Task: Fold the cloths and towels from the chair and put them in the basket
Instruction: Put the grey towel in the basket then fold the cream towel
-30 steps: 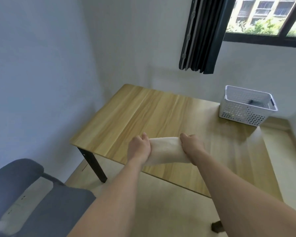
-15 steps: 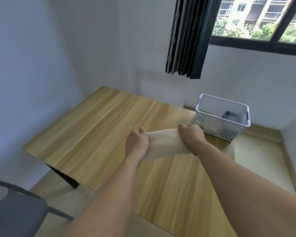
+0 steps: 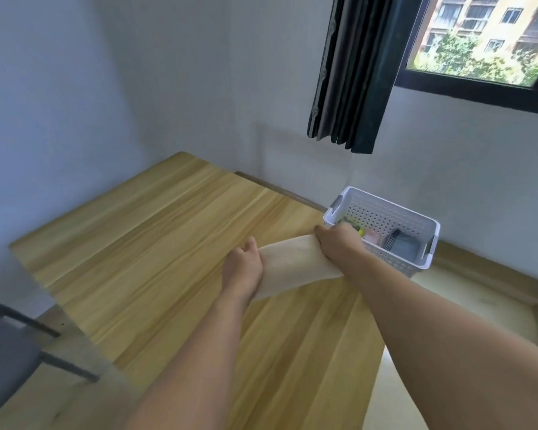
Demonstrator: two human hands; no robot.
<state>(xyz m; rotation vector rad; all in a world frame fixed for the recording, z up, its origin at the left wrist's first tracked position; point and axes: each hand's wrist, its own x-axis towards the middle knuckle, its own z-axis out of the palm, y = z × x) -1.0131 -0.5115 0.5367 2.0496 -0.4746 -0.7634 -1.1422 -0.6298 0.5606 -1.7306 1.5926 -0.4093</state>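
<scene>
A folded cream towel hangs between both hands above the wooden table. My left hand grips its left end and my right hand grips its right end, right at the near rim of the white perforated basket. The basket sits at the table's far right corner and holds several folded cloths, among them a dark grey one and a pink one. Only a corner of the grey chair shows at the lower left.
A white wall runs behind the table, with a dark curtain and a window above the basket. Pale floor lies to the right of the table.
Both hands have carried the towel away from the near edge, across the table toward the basket. The view turned right, so the chair slid almost out of frame.
</scene>
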